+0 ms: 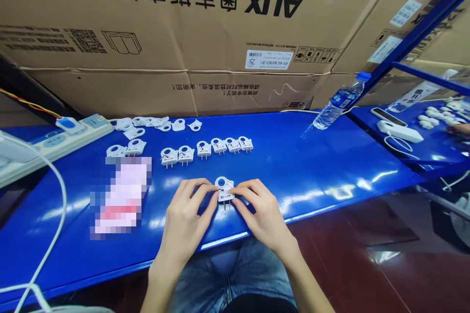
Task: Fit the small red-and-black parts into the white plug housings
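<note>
Blue glossy surface (293, 156) in front of the person, and the action's right at its near edge. The left hand (185, 220) and right hand (262, 210) come in from either side and both grips are clamped on one white two-pin plug (224, 190), fingertips pressing on its sides. It sits just above the surface's edge, metal pins pointing toward the person, round hole at the far end. Denim jeans (227, 274) show right below.

Just beyond the hands there's a neat row of six finished-looking plugs (207, 149), pins all facing the same way. Farther back, a loose bunch of white plug shells (147, 124) lies near a white power strip (55, 144), with a white cable (60, 195) trailing along the left. A pixelated pink-and-white pack (123, 195) is on the surface left of the hands, too blurred to read.

Toward the back right, a plastic water bottle (340, 102) lies tilted. Past it is a second blue surface (433, 151) with a phone (388, 116), a white adapter (400, 131), and a heap of small white parts (435, 117). Another person's hand (458, 128) reaches in there. Big AUX cardboard cartons (183, 10) stand behind everything.
</note>
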The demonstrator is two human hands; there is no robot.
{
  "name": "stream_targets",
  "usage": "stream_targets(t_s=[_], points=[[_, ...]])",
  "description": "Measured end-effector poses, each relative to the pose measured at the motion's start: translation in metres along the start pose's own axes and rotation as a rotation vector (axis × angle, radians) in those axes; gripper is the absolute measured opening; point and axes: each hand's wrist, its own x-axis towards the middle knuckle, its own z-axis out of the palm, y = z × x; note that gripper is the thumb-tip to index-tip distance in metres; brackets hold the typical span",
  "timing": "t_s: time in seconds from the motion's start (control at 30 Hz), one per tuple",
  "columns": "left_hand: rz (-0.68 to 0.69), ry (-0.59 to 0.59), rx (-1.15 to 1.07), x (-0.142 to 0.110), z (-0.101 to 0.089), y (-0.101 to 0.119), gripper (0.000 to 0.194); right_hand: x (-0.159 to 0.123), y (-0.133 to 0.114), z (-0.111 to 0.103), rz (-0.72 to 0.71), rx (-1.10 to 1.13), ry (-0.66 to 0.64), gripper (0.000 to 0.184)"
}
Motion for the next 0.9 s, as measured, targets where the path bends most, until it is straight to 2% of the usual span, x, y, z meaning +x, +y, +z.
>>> stream_targets(t_s=[0.3,0.57,0.73,0.9], points=[[-0.016,0.015,-0.015,0.0,0.0,0.0,0.013,0.0,0.001,0.0,0.019,0.016,0.028,0.02],[-0.043,-0.031,-0.004,-0.001,0.002,-0.004,0.016,0.002,0.005,0.0,0.124,0.016,0.117,0.018],[-0.046,-0.078,0.001,-0.002,0.002,-0.006,0.019,0.015,0.023,-0.022,0.219,0.048,0.162,0.017],[-0.047,-0.091,0.003,-0.003,0.004,-0.006,0.02,0.037,0.065,-0.056,0.248,-0.087,0.207,0.019]])
